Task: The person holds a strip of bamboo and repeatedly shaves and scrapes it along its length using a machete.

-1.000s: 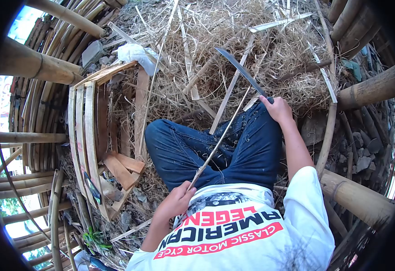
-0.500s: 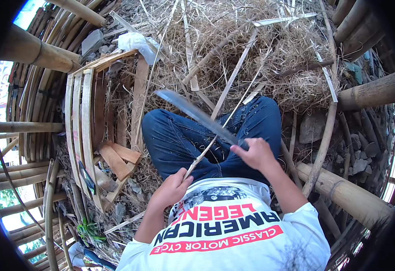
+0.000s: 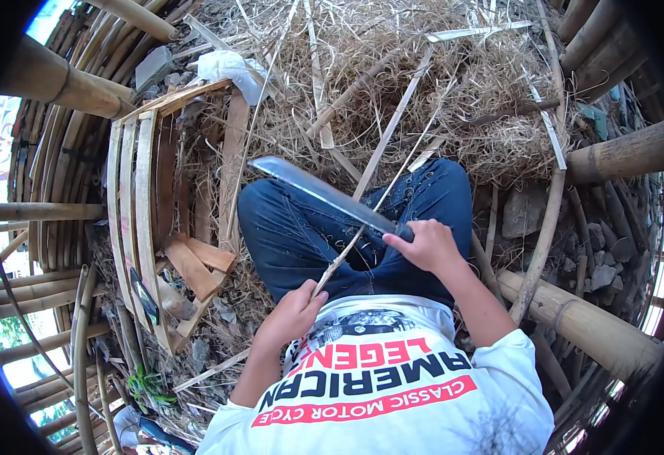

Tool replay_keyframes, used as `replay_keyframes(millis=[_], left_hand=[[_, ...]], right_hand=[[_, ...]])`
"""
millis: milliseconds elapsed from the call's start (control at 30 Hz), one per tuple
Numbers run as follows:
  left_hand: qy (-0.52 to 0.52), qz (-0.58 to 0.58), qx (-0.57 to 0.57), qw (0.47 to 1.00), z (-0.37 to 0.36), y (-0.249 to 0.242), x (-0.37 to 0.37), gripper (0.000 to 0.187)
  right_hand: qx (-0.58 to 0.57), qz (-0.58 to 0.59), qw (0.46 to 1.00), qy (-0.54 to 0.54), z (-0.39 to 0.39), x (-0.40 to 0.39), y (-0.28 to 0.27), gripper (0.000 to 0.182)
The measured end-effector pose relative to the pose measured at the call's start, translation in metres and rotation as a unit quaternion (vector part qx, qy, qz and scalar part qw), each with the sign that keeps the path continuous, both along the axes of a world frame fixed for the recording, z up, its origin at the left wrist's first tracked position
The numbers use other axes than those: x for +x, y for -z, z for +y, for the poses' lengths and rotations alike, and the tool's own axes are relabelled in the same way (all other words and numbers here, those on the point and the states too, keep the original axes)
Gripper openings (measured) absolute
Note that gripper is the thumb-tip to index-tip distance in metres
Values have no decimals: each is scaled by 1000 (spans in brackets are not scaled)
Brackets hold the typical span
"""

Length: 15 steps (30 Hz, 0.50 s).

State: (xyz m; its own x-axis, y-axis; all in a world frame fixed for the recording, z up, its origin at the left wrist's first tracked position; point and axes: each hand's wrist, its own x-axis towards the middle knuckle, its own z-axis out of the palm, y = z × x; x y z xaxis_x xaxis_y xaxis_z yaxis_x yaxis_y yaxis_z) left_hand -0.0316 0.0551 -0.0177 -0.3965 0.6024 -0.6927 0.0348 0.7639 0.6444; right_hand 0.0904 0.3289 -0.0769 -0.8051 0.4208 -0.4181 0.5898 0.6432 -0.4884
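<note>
Nearest is the white shirt (image 3: pixel 392 413), its print upside down in this view: "CLASSIC MOTOR CYCLE" in white on a red band, "AMERICAN" in black, then "LEGEN" in red, the rest of that word lost in the folds. The left hand (image 3: pixel 292 312) has its grip closed on the near end of a thin strip (image 3: pixel 335 268), which slants up and away over the lap. The right hand (image 3: pixel 428 244) has its grip closed on the dark handle of a long knife (image 3: pixel 320 192); the blade points left, crossing above the strip. Under both are the folded legs in blue jeans (image 3: pixel 286 235), flecked with shavings. To the left stands a slatted wooden crate (image 3: pixel 128 193). Beyond the knees lie curly shavings (image 3: pixel 415 91) and a white plastic bag (image 3: pixel 229 70). Past the bamboo poles at far left, red banner lettering (image 3: pixel 2 144) is too unclear to read.
</note>
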Motion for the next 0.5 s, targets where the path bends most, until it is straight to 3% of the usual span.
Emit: replay_keyframes(millis=[233,500], left_hand=[[9,-2,5,1000,-2,0,2,25],[-21,-33,12,999,-1,-4,3,24]], right_hand=[[46,-21,997,51,41,-10,6,76],[82,-21,996,14,55,-19,14,77]])
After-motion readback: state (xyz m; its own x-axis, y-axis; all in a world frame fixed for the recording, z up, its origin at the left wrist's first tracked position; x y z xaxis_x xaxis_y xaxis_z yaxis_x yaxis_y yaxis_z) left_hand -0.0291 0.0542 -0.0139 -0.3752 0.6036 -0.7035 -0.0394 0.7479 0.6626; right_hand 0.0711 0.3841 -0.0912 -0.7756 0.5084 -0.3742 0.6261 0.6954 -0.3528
